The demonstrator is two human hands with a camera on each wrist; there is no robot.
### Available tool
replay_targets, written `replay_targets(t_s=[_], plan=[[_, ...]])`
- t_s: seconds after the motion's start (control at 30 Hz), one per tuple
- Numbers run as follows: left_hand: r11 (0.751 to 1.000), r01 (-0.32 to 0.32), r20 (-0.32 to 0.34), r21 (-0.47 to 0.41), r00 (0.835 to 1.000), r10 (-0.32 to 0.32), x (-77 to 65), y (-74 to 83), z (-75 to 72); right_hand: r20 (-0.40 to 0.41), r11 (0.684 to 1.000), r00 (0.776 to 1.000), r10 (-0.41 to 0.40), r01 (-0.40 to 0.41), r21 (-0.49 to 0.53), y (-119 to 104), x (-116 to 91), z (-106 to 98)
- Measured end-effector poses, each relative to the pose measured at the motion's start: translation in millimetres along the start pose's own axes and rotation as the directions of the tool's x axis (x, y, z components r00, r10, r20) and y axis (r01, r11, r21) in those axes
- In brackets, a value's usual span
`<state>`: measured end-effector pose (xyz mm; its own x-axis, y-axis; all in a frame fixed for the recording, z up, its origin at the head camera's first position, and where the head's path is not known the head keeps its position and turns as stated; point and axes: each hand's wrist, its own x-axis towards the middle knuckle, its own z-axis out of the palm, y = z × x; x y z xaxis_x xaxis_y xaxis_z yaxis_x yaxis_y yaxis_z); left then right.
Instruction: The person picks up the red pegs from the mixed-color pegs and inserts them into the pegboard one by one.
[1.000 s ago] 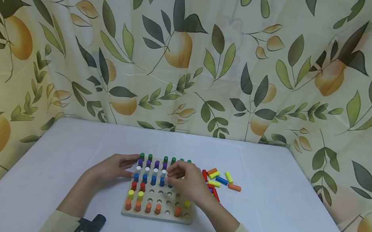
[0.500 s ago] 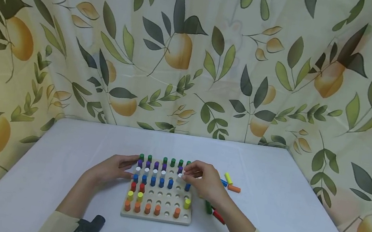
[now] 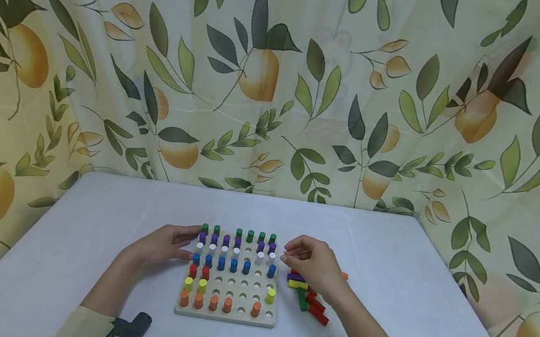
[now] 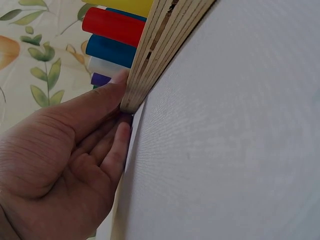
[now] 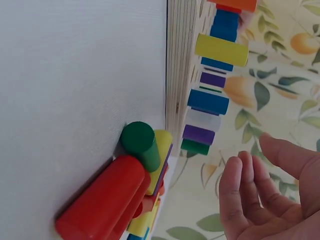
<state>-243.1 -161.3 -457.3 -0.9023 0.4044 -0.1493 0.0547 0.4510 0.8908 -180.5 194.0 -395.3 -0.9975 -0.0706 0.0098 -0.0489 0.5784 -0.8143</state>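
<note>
A wooden pegboard (image 3: pixel 221 317) stands on the table with rows of coloured pegs: green at the back, then purple, white, blue, red, yellow and orange. My left hand (image 3: pixel 161 245) rests against its left edge. In the left wrist view the straight thumb (image 4: pixel 102 97) touches the board's rim, with the other fingers against its side. Just off the board's right side hovers my right hand (image 3: pixel 316 263), thumb and fingertips apart. Nothing shows between them in the right wrist view. Nearest to that hand are the end white peg (image 3: pixel 271 258) and the loose pegs below it.
Loose pegs lie in a pile right of the board, among them a green peg (image 5: pixel 140 142), a red peg (image 5: pixel 102 200) and a yellow peg (image 3: pixel 297 284). My right forearm hides part of the pile. Bare holes show in the front rows. A patterned curtain (image 3: pixel 275 134) hangs behind the table.
My right hand has moved from over the board's middle to beyond its right edge. The right ends of the purple and white rows now show. My left hand has stayed put.
</note>
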Motion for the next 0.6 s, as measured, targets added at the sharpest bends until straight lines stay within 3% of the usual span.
replay_targets(t_s=[0.6], plan=[[1.0, 0.004, -0.002, 0.007, 1.0, -0.004, 0.4, -0.1, 0.3, -0.066, 0.997, 0.995, 0.076, -0.077, -0.013, 38.4, -3.0, -43.3]])
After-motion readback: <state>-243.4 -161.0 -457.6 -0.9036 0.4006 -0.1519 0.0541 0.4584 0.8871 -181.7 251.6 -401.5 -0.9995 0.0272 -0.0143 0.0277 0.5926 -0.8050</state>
